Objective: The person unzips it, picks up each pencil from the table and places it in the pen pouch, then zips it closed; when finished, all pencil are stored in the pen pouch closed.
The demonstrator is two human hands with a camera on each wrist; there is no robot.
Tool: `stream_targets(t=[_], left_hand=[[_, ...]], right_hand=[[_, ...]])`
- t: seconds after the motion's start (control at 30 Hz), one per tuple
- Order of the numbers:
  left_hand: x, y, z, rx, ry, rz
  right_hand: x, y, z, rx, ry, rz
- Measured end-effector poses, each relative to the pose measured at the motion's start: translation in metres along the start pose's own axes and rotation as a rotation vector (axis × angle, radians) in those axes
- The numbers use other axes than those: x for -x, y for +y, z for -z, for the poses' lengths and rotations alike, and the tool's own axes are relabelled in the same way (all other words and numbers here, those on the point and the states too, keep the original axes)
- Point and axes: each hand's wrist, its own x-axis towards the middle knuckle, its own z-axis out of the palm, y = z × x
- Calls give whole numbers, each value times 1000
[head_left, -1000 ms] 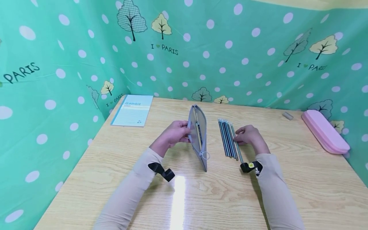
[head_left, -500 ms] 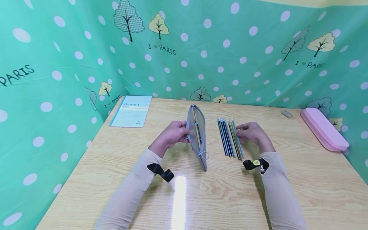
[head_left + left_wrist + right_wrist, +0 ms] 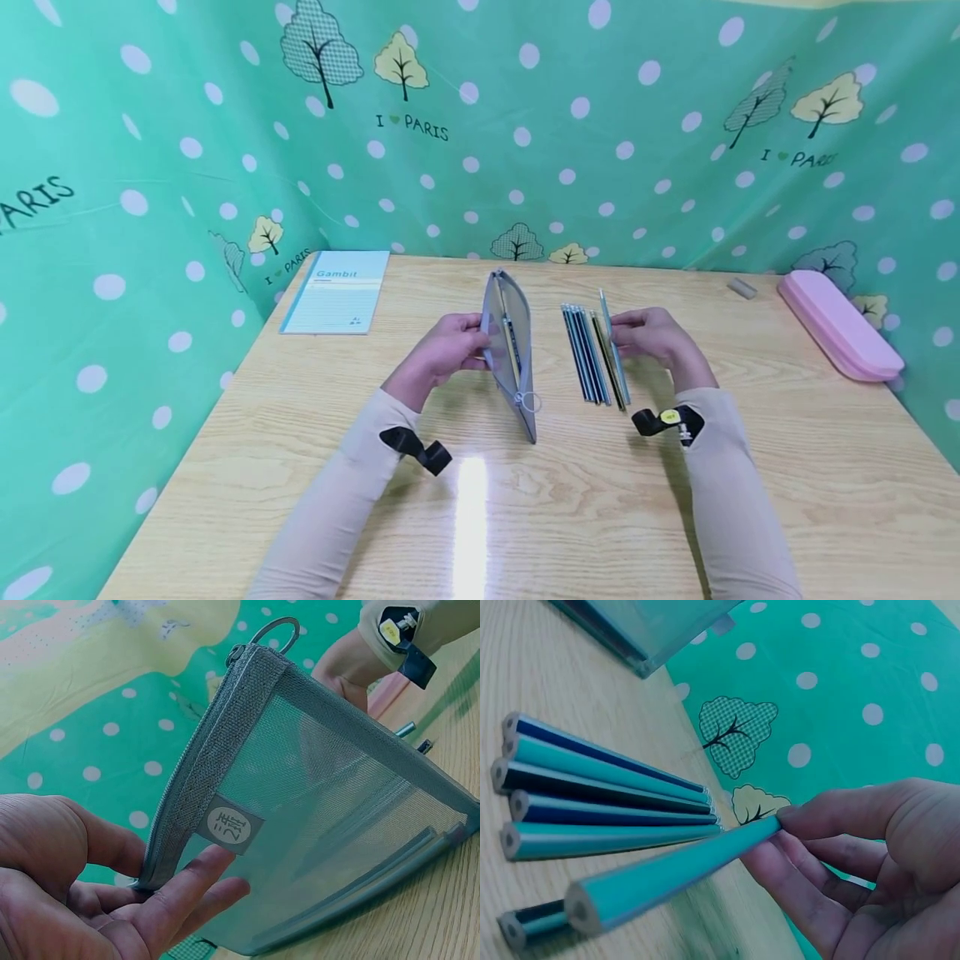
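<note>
My left hand (image 3: 448, 346) pinches the side of a grey mesh zip pouch (image 3: 526, 325), thumb on one face and fingers on the other. The pouch stands on its edge with its zip side spread, and a few pencils show inside. My right hand (image 3: 651, 335) pinches a teal pencil (image 3: 679, 868) near its far end between thumb and fingers. That pencil is tilted and raised off the table in the right wrist view. Just left of it lies a row of several blue, teal and black pencils (image 3: 607, 780), roughly parallel. One more dark-and-teal pencil (image 3: 540, 922) lies partly beneath the held one.
A light blue notebook (image 3: 337, 292) lies at the back left. At the far right is a pink pencil case (image 3: 840, 325), with a small grey eraser-like block (image 3: 742, 288) beside it. A green dotted curtain (image 3: 465, 183) borders the wooden table (image 3: 570, 517) behind and on the left.
My right hand has slid the teal pencil rightward from the row, then lifted its far end. Another pencil now lies apart from the row. My left hand keeps its hold on the pouch.
</note>
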Motion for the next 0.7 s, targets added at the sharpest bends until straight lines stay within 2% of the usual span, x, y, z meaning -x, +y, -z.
stream_targets(t=[0.23, 0.5, 0.7], left_hand=[[2, 1, 1, -1, 5, -3], [1, 0, 1, 14, -1, 0], [2, 1, 0, 6, -1, -1]], right_hand=[[-2, -1, 2, -112, -19, 45], [-2, 1, 2, -308, -73, 94], [-1, -3, 0, -440, -124, 98]])
